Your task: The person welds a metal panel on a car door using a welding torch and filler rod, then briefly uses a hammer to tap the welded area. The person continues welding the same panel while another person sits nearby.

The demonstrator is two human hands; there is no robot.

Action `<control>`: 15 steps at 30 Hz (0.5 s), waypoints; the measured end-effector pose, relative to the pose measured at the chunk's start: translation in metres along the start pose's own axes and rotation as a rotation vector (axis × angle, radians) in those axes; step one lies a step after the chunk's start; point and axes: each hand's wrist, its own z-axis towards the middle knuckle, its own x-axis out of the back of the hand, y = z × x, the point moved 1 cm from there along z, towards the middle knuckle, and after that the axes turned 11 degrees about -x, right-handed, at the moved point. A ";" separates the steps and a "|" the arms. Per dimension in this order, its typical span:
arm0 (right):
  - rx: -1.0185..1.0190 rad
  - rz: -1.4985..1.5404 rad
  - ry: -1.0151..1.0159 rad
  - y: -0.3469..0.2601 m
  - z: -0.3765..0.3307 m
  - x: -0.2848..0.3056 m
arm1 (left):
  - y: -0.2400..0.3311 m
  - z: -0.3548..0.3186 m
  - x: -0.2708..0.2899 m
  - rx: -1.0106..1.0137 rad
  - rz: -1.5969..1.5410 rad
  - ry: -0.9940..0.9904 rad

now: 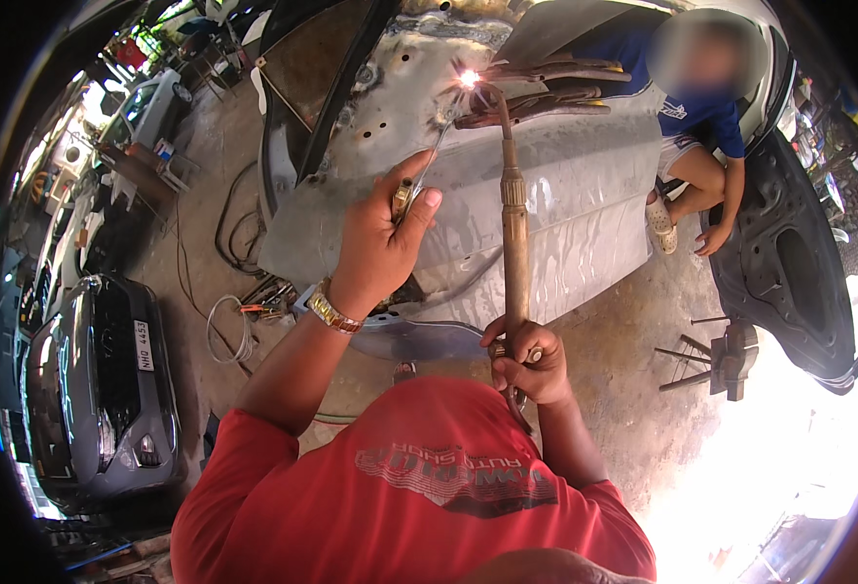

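Note:
My right hand (531, 362) is wrapped round the lower end of a brass gas welding torch (514, 234), beside its valve knobs. The torch points away from me, and a bright flame (469, 79) burns at its bent tip against a bare grey car body panel (395, 107). My left hand (380, 238) is closed on a thin metal rod (437, 146), whose far end reaches toward the panel just below the flame. A gold-coloured ring-like piece (402, 200) shows at its fingers, and a gold watch is on that wrist. Rusty locking pliers (546, 112) lie by the flame.
A person in a blue shirt (706, 127) sits close by on the right, near a dark car door (789, 253). A metal stand with rods (730, 360) is on the floor. Hoses (234, 224) and cables lie to the left, where a dark car (103, 389) is parked.

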 end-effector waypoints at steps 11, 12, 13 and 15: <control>0.000 0.023 -0.034 0.000 0.002 0.001 | -0.004 0.000 0.000 -0.022 -0.022 0.006; 0.001 0.025 -0.035 0.002 0.002 0.002 | -0.005 0.000 0.000 -0.021 -0.027 0.004; 0.002 0.027 -0.037 0.003 0.002 0.003 | -0.005 0.000 -0.001 -0.020 -0.031 0.003; 0.014 0.016 -0.047 0.001 0.003 0.002 | -0.004 0.000 0.000 -0.015 -0.036 0.005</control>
